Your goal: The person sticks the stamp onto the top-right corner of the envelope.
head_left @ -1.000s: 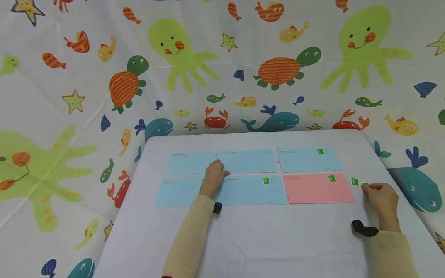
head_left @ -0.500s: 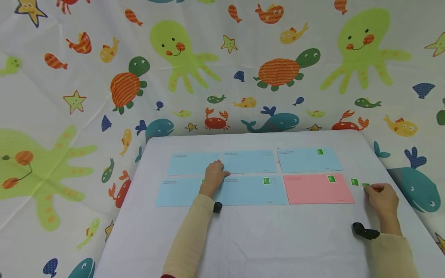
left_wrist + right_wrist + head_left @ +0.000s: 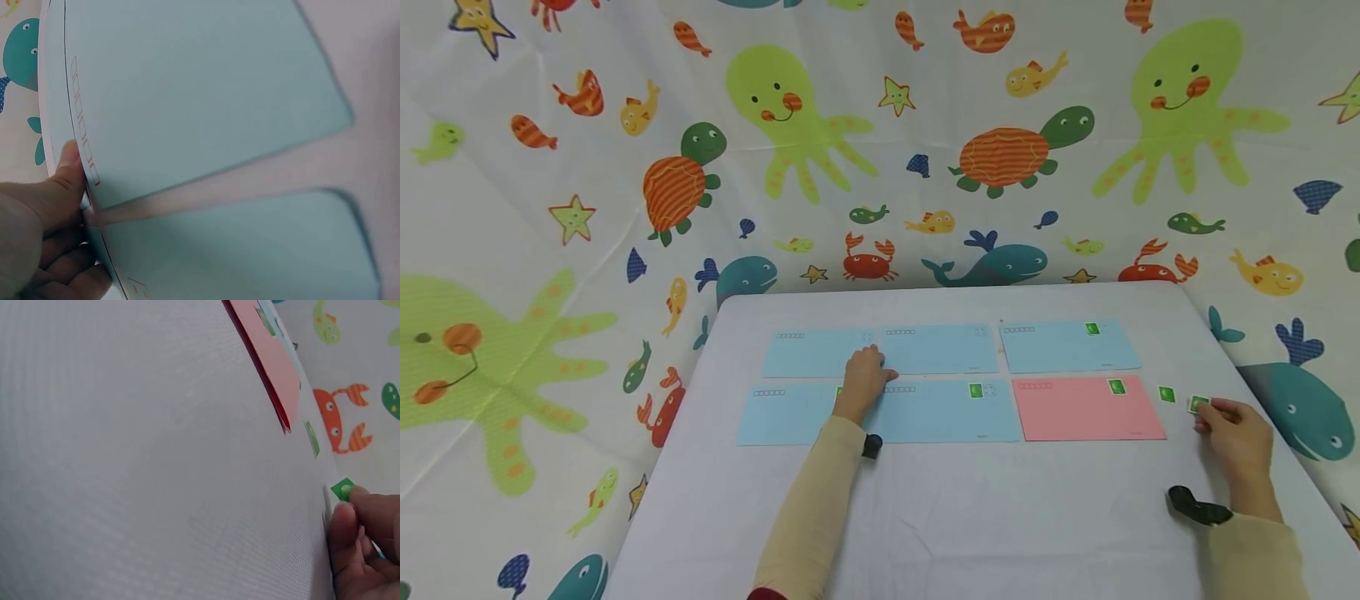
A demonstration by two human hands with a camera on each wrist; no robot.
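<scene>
Between the thumb and fingers of my right hand (image 3: 1240,433) is pinched a small green postage stamp (image 3: 1198,404) with a white edge, at the right of the table. The right wrist view shows the same stamp (image 3: 342,488) at the fingertips. Another green stamp (image 3: 1166,394) lies just left of it on the white cloth. My left hand (image 3: 861,387) rests over the gap between the blue envelopes, fingertips at the right end of the back left envelope (image 3: 812,354). It partly covers the front left envelope (image 3: 782,417) and that one's stamp.
A back middle envelope (image 3: 936,350), a stamped back right envelope (image 3: 1060,354), a stamped front middle envelope (image 3: 947,421) and a stamped pink envelope (image 3: 1082,421) fill out two rows. Behind the table (image 3: 985,517) hangs a curtain (image 3: 917,117) printed with sea animals.
My right hand has drawn slightly right and toward me with the stamp, which now shows more fully. The left hand keeps its place on the envelopes.
</scene>
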